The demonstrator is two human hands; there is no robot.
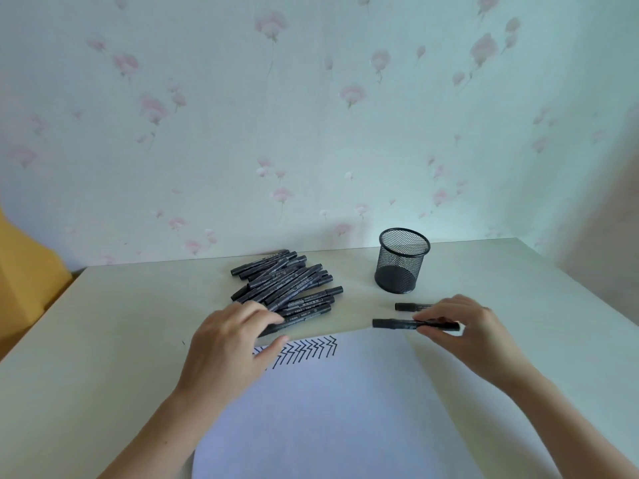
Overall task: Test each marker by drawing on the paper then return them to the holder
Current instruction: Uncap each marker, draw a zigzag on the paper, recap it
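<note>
A pile of several black markers (287,281) lies on the table beyond the white paper (332,409). The paper bears a row of black zigzag strokes (311,350) near its top edge. My left hand (231,347) rests at the near edge of the pile, fingers closed around the end of one marker (297,321). My right hand (463,326) pinches a capped black marker (394,323) held level just above the table. Another marker (408,307) lies on the table behind it. The black mesh holder (401,261) stands upright and looks empty.
The pale table (121,340) meets a flowered wall at the back. An orange object (24,271) sits off the table's left edge. The table's right edge runs diagonally near the right forearm.
</note>
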